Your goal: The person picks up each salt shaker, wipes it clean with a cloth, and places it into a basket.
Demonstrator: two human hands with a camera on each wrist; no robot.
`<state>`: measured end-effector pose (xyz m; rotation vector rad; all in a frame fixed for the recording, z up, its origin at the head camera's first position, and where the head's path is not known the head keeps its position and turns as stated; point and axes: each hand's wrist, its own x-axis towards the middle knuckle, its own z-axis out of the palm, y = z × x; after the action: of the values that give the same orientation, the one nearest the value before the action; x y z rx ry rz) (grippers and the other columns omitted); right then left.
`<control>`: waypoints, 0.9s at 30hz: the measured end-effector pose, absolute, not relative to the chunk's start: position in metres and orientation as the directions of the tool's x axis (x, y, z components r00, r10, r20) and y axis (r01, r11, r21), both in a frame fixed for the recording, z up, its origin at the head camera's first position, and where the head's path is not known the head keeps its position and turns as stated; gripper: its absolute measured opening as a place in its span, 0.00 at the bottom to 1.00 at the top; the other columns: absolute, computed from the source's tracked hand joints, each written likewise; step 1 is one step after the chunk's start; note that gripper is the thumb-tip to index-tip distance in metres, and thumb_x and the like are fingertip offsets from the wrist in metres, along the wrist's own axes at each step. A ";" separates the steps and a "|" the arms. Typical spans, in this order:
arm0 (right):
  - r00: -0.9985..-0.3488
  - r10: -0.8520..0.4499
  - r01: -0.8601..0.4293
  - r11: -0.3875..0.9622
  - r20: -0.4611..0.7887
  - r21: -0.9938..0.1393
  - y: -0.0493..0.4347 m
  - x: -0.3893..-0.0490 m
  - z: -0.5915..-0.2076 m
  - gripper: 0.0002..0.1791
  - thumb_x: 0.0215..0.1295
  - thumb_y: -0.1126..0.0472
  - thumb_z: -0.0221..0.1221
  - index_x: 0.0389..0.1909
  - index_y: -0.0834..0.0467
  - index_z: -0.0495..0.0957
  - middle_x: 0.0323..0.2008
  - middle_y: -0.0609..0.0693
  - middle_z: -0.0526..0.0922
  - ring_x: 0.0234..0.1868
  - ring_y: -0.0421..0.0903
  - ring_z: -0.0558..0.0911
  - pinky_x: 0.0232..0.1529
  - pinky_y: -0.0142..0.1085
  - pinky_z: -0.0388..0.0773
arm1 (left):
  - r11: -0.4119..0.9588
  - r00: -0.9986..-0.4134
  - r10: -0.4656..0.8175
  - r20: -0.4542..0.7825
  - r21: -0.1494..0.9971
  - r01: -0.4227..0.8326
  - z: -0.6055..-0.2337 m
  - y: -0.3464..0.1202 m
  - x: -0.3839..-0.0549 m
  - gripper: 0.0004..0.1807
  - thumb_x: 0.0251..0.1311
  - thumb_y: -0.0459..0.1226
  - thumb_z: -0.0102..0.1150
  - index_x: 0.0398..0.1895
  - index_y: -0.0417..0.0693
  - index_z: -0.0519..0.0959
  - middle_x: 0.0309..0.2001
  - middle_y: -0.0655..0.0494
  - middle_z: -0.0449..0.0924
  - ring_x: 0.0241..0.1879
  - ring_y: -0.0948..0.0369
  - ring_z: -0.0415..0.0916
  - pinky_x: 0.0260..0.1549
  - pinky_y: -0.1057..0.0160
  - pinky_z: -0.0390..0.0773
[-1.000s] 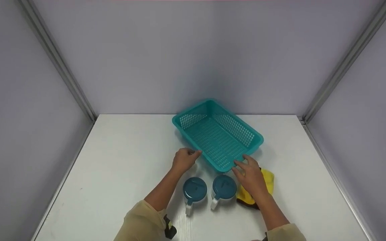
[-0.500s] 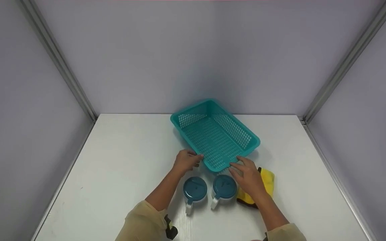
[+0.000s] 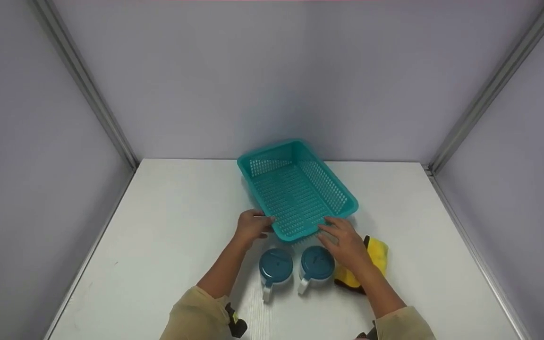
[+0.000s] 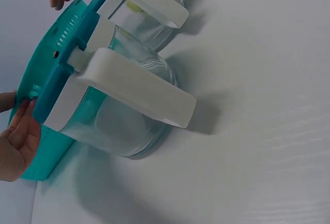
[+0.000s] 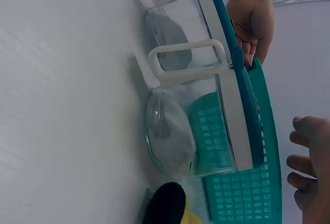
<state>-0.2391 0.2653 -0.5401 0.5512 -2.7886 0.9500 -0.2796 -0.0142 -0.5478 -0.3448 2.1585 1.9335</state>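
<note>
A turquoise plastic basket (image 3: pixel 291 191) with perforated sides sits at an angle toward the back of the table. My left hand (image 3: pixel 252 225) holds its near-left rim, with thumb above and fingers below, as the left wrist view shows at the hand (image 4: pixel 19 139). At the near rim, my right hand (image 3: pixel 345 241) has its fingers loosely spread; in the right wrist view these fingers (image 5: pixel 304 162) look just off the basket. Two glass jugs with blue lids and white handles, a left jug (image 3: pixel 276 265) and a right jug (image 3: pixel 318 262), stand upright between my forearms.
A yellow cloth (image 3: pixel 378 255) with dark edging lies beside the right jug, partly under my right forearm. Grey-white panels (image 3: pixel 272 80) enclose the white table (image 3: pixel 168 212) at the back and both sides.
The basket has turned a little and its near end has shifted left. My left hand, which was at its side, now grips the rim; the right hand followed slightly left. Jugs and cloth stay put.
</note>
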 end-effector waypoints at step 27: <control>-0.980 -0.198 -0.149 0.808 -0.025 -0.570 0.265 -0.296 -0.528 0.33 0.71 0.49 0.56 0.72 0.59 0.63 0.73 0.62 0.58 0.73 0.61 0.59 0.70 0.58 0.61 | 0.077 -0.937 -0.173 -0.303 0.945 -0.319 -0.552 -0.065 -0.277 0.21 0.66 0.35 0.58 0.58 0.33 0.71 0.45 0.40 0.84 0.35 0.55 0.85 0.36 0.55 0.86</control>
<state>-0.2960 0.2651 -0.5279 0.2948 -3.0656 0.9558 -0.2773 -0.0653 -0.5525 -0.5104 2.2209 1.9979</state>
